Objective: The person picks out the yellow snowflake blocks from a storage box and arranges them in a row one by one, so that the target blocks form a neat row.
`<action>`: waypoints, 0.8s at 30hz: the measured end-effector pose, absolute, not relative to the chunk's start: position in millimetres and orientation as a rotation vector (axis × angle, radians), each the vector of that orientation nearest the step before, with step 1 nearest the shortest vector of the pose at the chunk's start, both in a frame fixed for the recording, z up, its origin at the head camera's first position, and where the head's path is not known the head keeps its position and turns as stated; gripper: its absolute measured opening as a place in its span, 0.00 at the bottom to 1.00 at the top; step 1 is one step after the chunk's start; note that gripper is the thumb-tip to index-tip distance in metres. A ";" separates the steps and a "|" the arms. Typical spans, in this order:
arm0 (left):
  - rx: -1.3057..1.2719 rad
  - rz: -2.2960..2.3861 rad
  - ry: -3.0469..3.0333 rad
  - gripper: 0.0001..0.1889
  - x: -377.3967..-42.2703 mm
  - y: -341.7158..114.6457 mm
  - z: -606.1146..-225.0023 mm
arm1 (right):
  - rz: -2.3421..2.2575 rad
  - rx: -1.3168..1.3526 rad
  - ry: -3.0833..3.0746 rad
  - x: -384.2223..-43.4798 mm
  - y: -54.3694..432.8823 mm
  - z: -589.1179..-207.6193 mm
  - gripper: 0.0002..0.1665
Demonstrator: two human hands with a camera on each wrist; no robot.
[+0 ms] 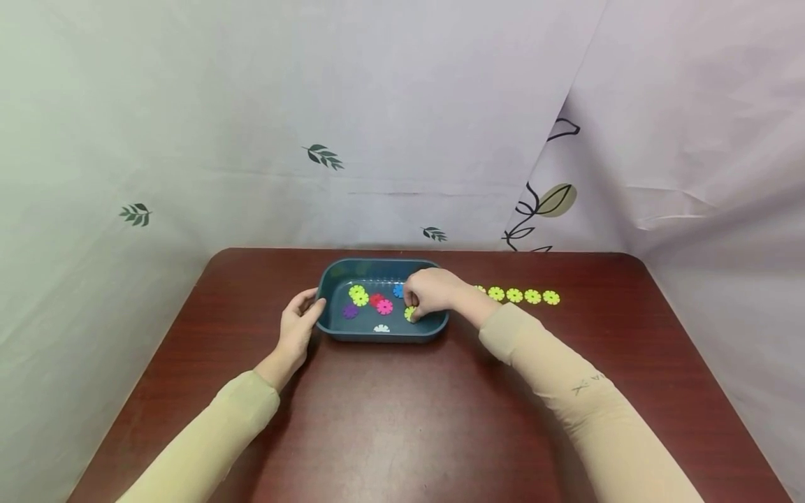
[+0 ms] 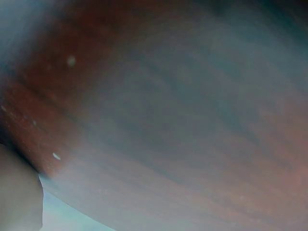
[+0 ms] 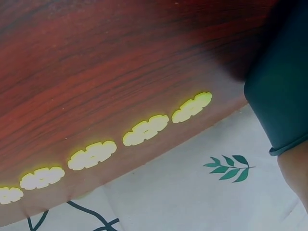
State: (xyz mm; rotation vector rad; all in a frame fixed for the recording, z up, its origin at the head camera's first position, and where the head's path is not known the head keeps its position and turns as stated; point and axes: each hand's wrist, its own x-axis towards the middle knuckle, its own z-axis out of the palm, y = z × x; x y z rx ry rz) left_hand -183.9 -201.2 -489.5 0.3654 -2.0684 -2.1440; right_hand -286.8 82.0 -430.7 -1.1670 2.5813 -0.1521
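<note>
A dark teal plastic tray (image 1: 358,338) stands near the far side of the table. My left hand (image 1: 295,325) grips its left end, thumb over the rim. Inside the tray, my right hand (image 1: 434,288) pinches a yellow-green snowflake disc (image 1: 409,314) between thumb and fingers, close over the tray floor. Two yellow-green snowflake discs (image 1: 360,298) overlap at the tray's left, beside a purple disc (image 1: 349,311). Red (image 1: 375,299) and pink (image 1: 384,307) discs overlap mid-tray. A blue disc (image 1: 399,290) is partly behind the right hand; a white disc (image 1: 381,329) lies near the front wall.
Right of the tray, several yellow-green discs (image 1: 514,295) form a straight row on the dark red wooden table (image 1: 390,419); the right wrist view shows the row (image 3: 146,130) near the table's far edge. A leaf-patterned pale curtain (image 1: 377,105) hangs behind. The left wrist view is blurred.
</note>
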 end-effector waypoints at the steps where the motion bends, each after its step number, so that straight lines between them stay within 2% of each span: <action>1: 0.366 -2.145 -2.064 0.21 -184.2 -201.2 -489.2 | -0.153 -1.166 2.583 -287.0 81.9 -430.7 0.16; 24: 0.355 -2.139 -2.081 0.21 -182.8 -200.9 -489.1 | -0.518 -1.129 2.562 -287.9 86.8 -431.2 0.10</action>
